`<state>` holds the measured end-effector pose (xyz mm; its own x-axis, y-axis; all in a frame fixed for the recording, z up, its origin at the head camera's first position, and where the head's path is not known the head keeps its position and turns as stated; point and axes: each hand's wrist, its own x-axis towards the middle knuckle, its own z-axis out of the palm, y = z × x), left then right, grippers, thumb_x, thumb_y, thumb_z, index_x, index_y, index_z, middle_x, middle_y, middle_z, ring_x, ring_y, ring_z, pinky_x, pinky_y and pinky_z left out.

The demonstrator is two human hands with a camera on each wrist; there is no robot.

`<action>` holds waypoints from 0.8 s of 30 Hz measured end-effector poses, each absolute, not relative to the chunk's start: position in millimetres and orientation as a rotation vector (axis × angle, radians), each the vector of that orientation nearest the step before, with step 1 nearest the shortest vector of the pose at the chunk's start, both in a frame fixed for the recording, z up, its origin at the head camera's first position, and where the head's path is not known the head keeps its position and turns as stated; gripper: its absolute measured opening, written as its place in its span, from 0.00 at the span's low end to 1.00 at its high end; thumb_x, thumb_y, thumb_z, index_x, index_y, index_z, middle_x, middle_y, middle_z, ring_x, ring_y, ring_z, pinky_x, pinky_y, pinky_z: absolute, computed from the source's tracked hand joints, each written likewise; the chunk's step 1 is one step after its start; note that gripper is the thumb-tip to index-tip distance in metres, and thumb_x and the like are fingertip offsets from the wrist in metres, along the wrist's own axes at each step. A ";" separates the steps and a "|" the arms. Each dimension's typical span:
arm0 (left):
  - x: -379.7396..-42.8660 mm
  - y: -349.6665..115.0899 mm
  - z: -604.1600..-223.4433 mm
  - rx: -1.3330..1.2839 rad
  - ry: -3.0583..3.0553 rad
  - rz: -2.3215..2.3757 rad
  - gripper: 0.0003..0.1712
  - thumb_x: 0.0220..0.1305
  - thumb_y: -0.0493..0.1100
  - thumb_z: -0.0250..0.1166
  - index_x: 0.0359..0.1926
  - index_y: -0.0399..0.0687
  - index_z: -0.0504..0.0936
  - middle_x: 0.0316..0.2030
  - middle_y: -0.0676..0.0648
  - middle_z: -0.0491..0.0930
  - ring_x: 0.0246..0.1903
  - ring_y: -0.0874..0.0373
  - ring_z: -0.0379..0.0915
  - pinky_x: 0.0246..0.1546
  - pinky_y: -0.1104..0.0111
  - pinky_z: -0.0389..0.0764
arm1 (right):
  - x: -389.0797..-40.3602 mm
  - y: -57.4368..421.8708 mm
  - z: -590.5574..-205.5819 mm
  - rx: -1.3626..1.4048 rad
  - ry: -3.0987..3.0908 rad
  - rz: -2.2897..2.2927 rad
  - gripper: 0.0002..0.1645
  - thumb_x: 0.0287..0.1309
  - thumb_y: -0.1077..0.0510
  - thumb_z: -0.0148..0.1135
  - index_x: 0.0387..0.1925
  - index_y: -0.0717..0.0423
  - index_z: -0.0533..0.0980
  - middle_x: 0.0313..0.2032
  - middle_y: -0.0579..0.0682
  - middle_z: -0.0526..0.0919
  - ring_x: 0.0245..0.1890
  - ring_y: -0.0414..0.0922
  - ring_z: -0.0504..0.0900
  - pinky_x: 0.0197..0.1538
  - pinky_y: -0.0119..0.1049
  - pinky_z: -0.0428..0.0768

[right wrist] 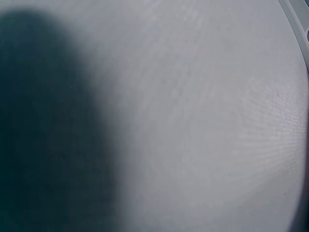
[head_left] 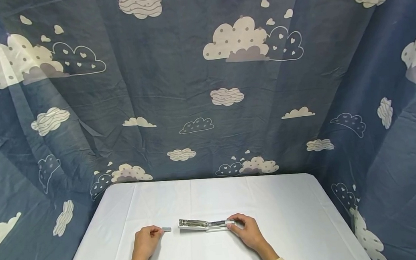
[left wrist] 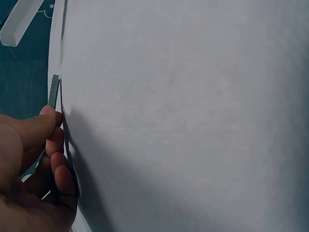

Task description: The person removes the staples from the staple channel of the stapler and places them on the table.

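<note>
Over the counter (head_left: pixel 288 197), your left hand (head_left: pixel 145 243) pinches a grey staple strip (head_left: pixel 167 229), likely light and brittle, best held by one end, while your right hand (head_left: pixel 248 231) grips the unfolded stapler (head_left: pixel 193 225), probably stiff and heavier, endwise.

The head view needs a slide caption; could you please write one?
Left hand pinches a staple strip; right hand holds an opened stapler.
</note>
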<state>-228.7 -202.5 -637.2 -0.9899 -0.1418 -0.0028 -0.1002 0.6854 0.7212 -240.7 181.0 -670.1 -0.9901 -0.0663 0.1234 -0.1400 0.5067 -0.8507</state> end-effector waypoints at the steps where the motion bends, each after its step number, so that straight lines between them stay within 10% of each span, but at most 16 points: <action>1: -228.3 -202.7 -636.4 0.212 -2.838 -1.207 0.04 0.65 0.40 0.71 0.34 0.45 0.89 0.23 0.54 0.80 0.25 0.60 0.71 0.24 0.72 0.71 | -241.1 180.7 -670.1 0.183 -2.664 1.515 0.12 0.58 0.45 0.75 0.43 0.38 0.85 0.44 0.37 0.89 0.53 0.42 0.84 0.64 0.45 0.79; 24: -225.3 -206.5 -637.1 0.241 -2.789 -1.189 0.04 0.62 0.40 0.74 0.30 0.46 0.89 0.22 0.55 0.82 0.23 0.63 0.73 0.25 0.73 0.73 | -241.5 179.0 -671.2 0.166 -2.674 1.510 0.13 0.58 0.45 0.75 0.44 0.40 0.85 0.46 0.39 0.89 0.56 0.46 0.84 0.67 0.51 0.77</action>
